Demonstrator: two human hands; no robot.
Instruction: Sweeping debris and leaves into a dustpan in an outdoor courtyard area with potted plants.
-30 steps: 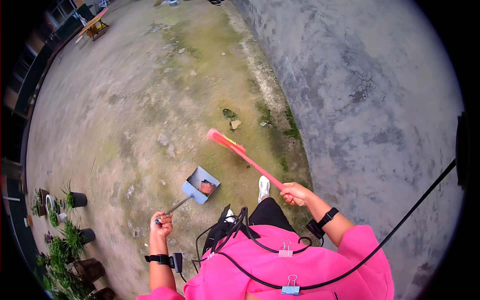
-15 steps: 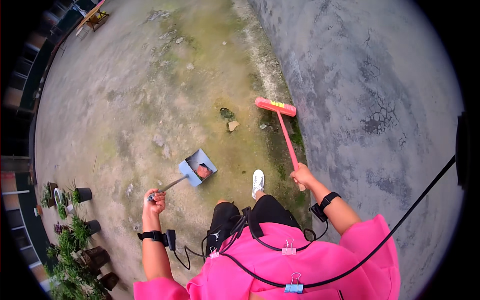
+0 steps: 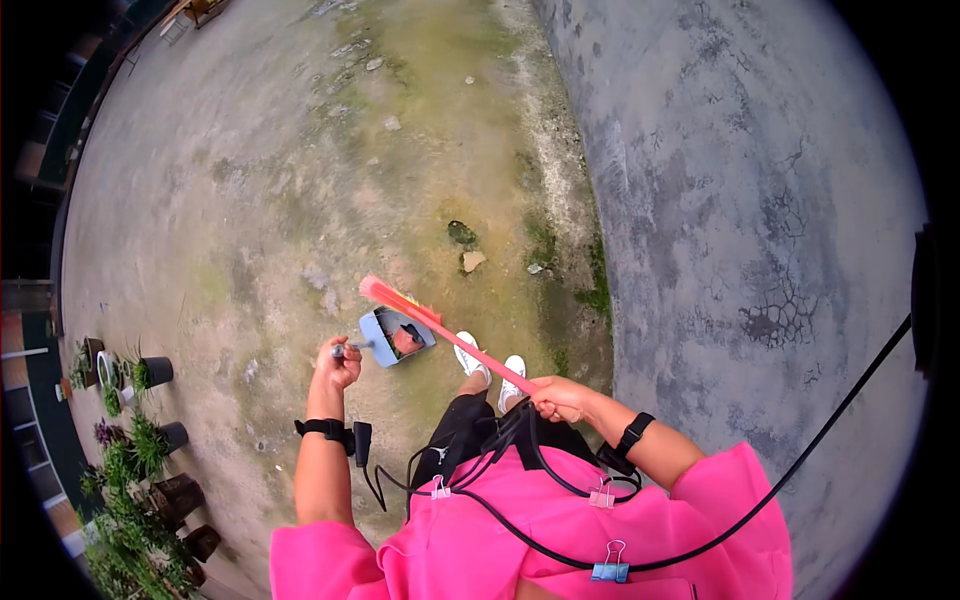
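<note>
My left hand (image 3: 340, 362) is closed around the grey handle of a blue-grey dustpan (image 3: 378, 340). A reddish piece of litter (image 3: 407, 340) with something dark beside it lies inside the pan. My right hand (image 3: 561, 398) grips the pink stick of a broom (image 3: 455, 345) near its end. The broom slants up to the left, and its pink head with some yellow bristles is over the dustpan's far edge. Whether the bristles touch the pan cannot be made out.
A grey, cracked wall (image 3: 720, 220) rises along the right. Potted plants (image 3: 145, 450) stand at the lower left. A flat stone (image 3: 473, 261) lies by a dark hole in the mossy concrete ground (image 3: 270, 200). A black cable (image 3: 760, 505) crosses my pink shirt.
The broom has swung left from beside the wall to above the dustpan. My left hand has shifted right, closer to the pan, and both shoes now show.
</note>
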